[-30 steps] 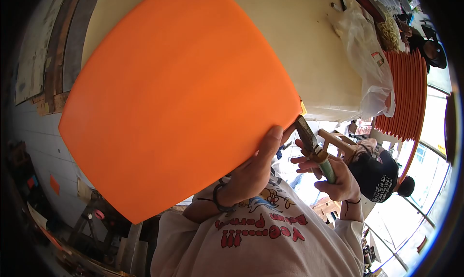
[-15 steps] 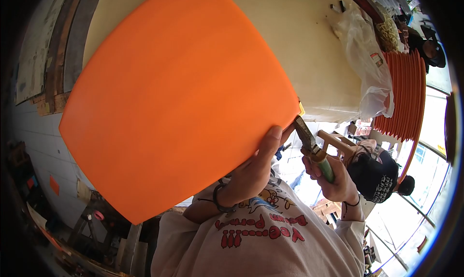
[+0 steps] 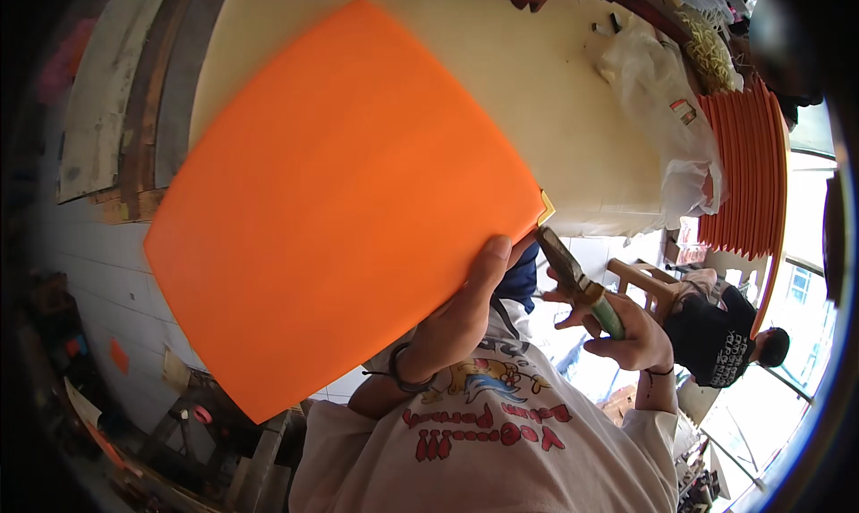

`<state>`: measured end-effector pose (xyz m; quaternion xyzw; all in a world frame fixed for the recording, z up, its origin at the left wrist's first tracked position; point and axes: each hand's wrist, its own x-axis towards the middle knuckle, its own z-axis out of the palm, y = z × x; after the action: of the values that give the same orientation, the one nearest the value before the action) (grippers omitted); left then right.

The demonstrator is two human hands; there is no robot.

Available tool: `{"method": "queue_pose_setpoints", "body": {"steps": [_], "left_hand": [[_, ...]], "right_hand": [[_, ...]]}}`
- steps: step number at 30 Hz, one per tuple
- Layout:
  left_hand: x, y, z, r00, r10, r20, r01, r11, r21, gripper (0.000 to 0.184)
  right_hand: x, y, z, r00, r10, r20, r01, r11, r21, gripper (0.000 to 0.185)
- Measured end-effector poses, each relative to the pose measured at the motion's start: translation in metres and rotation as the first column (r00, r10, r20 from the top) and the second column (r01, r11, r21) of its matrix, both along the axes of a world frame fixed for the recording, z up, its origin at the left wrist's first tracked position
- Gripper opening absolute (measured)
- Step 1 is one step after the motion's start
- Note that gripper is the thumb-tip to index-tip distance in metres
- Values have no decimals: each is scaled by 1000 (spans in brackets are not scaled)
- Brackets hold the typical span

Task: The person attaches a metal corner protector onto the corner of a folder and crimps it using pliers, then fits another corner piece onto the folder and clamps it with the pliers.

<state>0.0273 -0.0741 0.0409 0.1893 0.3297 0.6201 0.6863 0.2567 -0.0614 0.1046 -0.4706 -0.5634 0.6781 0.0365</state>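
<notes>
"Orange is filling most of the view, isn't it?"

"Yes, a smooth orange four-cornered panel is spreading over the left and middle, overlapping the cream-coloured desk. A small gold-coloured metal corner piece is showing at its right corner."

"And who is holding it?"

"The left hand is pinching the near right edge, its thumb lying on top and its other fingers going underneath. A dark bracelet is circling that wrist."

"What about the right hand?"

"It is loosely holding a pair of dark metal pliers with green handles, some fingers spreading away from the grip. The tips are pointing at the gold corner; I can't tell whether they are touching."

"Anything farther right?"

"A crumpled clear plastic bag is lying beside a stack of thin orange-red sheets. Nearer, a person in a black shirt is sitting beside a pale wooden frame."
</notes>
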Motion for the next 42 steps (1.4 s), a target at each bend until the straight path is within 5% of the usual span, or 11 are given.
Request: {"method": "queue_pose_setpoints", "body": {"steps": [8, 11, 16, 19, 20, 23, 25, 27, 29, 33, 42], "left_hand": [[-37, 23, 4, 998, -61, 10, 61, 996, 59, 45], [-50, 19, 2, 972, -233, 19, 233, 972, 18, 53], [-73, 2, -6, 817, -575, -42, 574, 818, -41, 95], [-81, -3, -13, 758, -644, -105, 637, 765, -97, 93], [-80, -7, -12, 788, -612, -68, 602, 789, -118, 80], [-84, -22, -3, 733, -460, -502, 483, 871, -94, 58], [-89, -42, 27, 685, 212, -697, 107, 917, 385, 49], [-99, -59, 41, 331, 689, -645, -45, 694, 718, 45], [-104, -72, 48, 68, 740, -670, 187, 650, 737, 42], [-91, -72, 40, -136, 618, -775, 555, 695, 457, 35], [-90, -27, 7, -39, 706, -707, 365, 669, 647, 22]], "right_hand": [[37, -13, -21, 986, 85, -145, -75, 995, 71, 42], [36, -22, -27, 937, -195, -290, 160, 977, -137, 46], [40, -26, -37, 876, -311, -368, 280, 950, -137, 48], [38, -28, -37, 860, -335, -385, 317, 942, -111, 49], [37, -28, -35, 861, -337, -382, 323, 941, -101, 49], [36, -31, -35, 862, -349, -368, 345, 935, -79, 48], [35, -33, -37, 849, -368, -379, 371, 926, -68, 46], [35, -35, -40, 825, -398, -402, 408, 911, -65, 43], [30, -35, -38, 817, -447, -365, 462, 886, -50, 37], [27, -35, -44, 777, -535, -333, 544, 836, -74, 36], [32, -37, -35, 811, -477, -339, 500, 866, -24, 33]]}}
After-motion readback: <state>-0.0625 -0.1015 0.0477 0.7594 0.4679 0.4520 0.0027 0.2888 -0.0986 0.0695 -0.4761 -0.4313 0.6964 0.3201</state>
